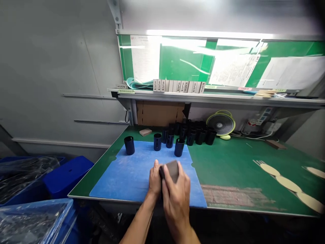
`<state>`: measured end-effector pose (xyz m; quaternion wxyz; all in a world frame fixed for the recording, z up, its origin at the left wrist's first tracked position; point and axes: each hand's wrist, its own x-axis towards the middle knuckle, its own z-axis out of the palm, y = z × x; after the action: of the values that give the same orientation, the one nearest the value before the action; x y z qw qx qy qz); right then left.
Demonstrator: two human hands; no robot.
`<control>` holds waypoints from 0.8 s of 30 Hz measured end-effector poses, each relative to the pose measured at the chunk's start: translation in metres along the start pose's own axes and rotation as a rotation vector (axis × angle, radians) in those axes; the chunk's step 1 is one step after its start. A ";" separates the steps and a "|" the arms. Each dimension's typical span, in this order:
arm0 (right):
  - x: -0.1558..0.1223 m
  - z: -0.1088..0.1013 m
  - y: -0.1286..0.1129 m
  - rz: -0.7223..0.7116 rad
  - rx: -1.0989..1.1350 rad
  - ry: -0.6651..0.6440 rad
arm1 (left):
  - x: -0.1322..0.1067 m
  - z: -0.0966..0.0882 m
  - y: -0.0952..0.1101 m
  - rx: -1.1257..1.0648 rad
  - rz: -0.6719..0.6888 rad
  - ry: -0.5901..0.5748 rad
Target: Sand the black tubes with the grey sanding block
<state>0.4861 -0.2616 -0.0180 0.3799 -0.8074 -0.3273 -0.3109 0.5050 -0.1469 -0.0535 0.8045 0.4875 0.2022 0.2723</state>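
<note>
My right hand [177, 193] is closed around a grey-brown sanding block [173, 170], thumb and fingers gripping its sides. Just left of it, my left hand [154, 179] is wrapped round a dark piece that looks like one of the black cylinders; the hands and block hide most of it. The block presses against this piece or lies very close to it. Both hands are above the front of a blue mat [122, 179]. Beyond them stand several black cylinders, among them one at the left [129, 145] and one nearer the middle [179, 147].
More black cylinders [200, 136] crowd the back of the green table [228, 159], beside a fan [221, 124]. Another block [145, 131] lies at the back left. Cream oval pads [288, 183] lie right. A shelf [215, 95] overhangs the back; blue bins [68, 174] stand left.
</note>
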 end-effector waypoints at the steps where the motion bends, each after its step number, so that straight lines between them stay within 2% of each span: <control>1: 0.001 0.000 0.000 0.008 -0.004 0.012 | 0.000 0.001 0.000 0.008 0.021 0.042; 3: 0.002 -0.001 0.001 -0.013 0.002 0.014 | -0.001 0.002 0.001 0.013 0.041 0.092; 6: 0.005 -0.001 0.001 -0.053 0.006 0.007 | -0.004 0.004 0.003 0.061 0.046 0.078; 9: 0.008 0.001 0.001 -0.007 0.002 0.051 | -0.009 0.005 0.005 0.124 0.057 0.071; 14: -0.020 -0.009 0.020 0.024 0.089 -0.037 | -0.020 0.014 0.011 0.167 0.037 0.148; 15: -0.026 -0.014 0.028 0.073 0.112 -0.032 | -0.022 0.017 0.012 0.151 0.028 0.126; 17: -0.031 -0.026 0.043 0.191 0.153 0.016 | -0.026 0.022 0.014 0.094 0.020 0.009; 19: -0.026 -0.037 0.056 0.281 0.177 0.079 | -0.029 0.025 0.016 0.043 0.016 -0.125; 20: -0.021 -0.042 0.059 0.306 0.181 0.096 | -0.030 0.026 0.017 0.034 0.015 -0.157; 22: -0.011 -0.046 0.058 0.321 0.182 0.089 | -0.030 0.026 0.017 0.038 0.016 -0.165; 24: -0.002 -0.043 0.047 0.291 0.180 0.058 | -0.029 0.024 0.015 0.050 0.024 -0.134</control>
<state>0.5106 -0.3207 -0.0164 0.5010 -0.7997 -0.2223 -0.2452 0.4932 -0.1755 -0.0276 0.8004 0.5272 0.1489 0.2433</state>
